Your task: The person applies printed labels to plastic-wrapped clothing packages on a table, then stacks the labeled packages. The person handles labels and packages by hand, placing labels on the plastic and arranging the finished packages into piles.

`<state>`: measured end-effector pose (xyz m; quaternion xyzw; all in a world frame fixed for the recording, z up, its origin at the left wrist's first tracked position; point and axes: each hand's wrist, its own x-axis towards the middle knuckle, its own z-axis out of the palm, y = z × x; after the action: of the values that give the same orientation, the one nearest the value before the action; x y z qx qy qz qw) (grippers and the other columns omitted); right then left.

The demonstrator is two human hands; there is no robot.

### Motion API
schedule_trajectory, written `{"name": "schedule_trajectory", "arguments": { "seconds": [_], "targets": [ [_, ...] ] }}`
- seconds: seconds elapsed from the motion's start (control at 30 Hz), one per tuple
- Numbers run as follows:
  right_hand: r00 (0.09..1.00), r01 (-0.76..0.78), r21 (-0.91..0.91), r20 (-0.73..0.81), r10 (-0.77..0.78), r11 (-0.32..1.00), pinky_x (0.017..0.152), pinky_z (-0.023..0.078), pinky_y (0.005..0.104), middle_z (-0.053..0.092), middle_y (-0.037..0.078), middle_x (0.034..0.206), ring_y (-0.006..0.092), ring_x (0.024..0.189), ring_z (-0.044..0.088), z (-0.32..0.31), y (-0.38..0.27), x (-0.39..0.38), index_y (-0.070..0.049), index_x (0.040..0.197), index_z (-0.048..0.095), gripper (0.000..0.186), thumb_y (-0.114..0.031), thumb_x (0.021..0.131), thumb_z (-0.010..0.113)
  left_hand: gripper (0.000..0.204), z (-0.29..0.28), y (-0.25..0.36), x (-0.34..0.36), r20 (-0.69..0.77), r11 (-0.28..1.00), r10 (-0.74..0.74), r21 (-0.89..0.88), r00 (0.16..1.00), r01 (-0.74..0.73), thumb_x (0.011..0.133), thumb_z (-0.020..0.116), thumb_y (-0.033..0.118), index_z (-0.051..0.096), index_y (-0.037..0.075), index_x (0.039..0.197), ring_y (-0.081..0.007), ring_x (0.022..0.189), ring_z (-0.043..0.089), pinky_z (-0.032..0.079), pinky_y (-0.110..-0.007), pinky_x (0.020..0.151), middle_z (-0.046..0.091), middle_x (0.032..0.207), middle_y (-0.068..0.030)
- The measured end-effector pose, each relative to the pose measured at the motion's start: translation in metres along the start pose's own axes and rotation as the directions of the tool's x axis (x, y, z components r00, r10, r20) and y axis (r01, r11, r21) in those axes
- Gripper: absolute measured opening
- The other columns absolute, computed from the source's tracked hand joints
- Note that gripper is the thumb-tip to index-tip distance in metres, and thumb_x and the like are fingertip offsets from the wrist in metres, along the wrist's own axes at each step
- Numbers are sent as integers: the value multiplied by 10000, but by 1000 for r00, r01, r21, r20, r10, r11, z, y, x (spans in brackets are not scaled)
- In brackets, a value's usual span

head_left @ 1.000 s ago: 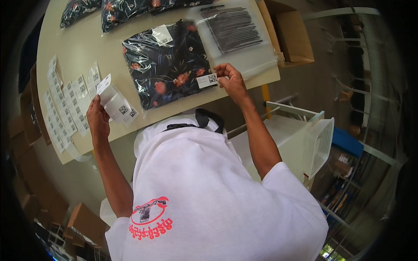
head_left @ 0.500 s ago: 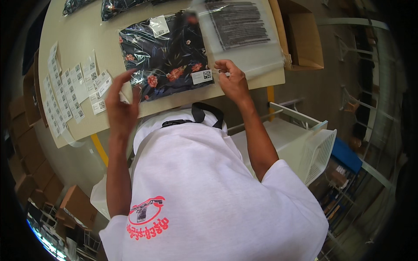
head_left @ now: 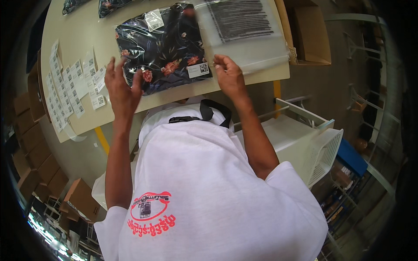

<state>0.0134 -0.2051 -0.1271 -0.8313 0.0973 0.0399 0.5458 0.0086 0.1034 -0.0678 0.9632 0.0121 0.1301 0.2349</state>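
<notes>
Counted one bagged floral garment between left hand and right hand, with two white labels; counted two more bagged garments beyond the left hand, one white basket right of the right hand.

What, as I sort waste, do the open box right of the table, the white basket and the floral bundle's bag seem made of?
Box: probably cardboard, matt brown with flat walls.
Basket: likely moulded plastic, with a regular grid of holes.
Bag: seemingly clear, glossy plastic film, judging by glints and creases; type unclear.
</notes>
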Motion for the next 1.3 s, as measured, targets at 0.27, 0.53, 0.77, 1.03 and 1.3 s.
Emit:
{"name": "schedule_trajectory", "arguments": {
  "seconds": [0.27, 0.53, 0.77, 1.03, 1.3],
  "targets": [
    [992, -84, -172, 81, 99, 981, 903, 531, 381, 703, 230, 1096, 327, 1008, 697, 14, -16, 7, 47, 1197, 624, 351, -137, 899, 609, 823, 32, -23, 36, 232, 857, -466, -122, 854, 501, 820, 774, 404, 426, -61, 1402, -446, 1131, 620, 487, -434, 970, 624, 1223, -317],
    [896, -365, 266, 362, 258, 892, 728, 500, 292, 666, 64, 1009, 147, 873, 626, -6, -16, 26, 14, 1169, 666, 306, -42, 873, 612, 293, 27, -39, 53, 641, 472, -482, -385, 597, 793, 752, 838, 237, 725, 24, 919, -120, 693, 602, 506, -297, 630, 651, 776, -27],
    [737, -514, 513, 674, 49, 688, 995, 514, 426, 657, 144, 1160, 266, 1093, 649, -39, -99, 42, 5, 1218, 562, 299, -66, 929, 575, 317, -70, -15, 11, 339, 275, -427, -835, 838, 477, 775, 796, 179, 716, -35, 994, -158, 766, 630, 513, -335, 686, 704, 850, -83],
    [355, -189, 147, 932, -72, 971, 782, 618, 368, 701, 94, 948, 217, 957, 703, 99, -191, 66, -9, 1157, 613, 211, -152, 1003, 592, 309, -219, 7, -192, -294, 314, -916, -949, 272, 33, 787, 761, 66, 667, -5, 1072, -158, 1025, 612, 468, -296, 946, 654, 1079, -44],
    [166, -47, 88, 983, -79, 995, 773, 606, 335, 706, 107, 962, 198, 948, 700, 161, -218, 39, -4, 1156, 612, 215, -155, 1009, 569, 359, -251, 56, -430, -441, 691, -602, -706, -665, -157, 885, 674, 89, 611, -2, 1227, -293, 1006, 693, 578, -436, 910, 685, 1161, -142]
  ]
}}
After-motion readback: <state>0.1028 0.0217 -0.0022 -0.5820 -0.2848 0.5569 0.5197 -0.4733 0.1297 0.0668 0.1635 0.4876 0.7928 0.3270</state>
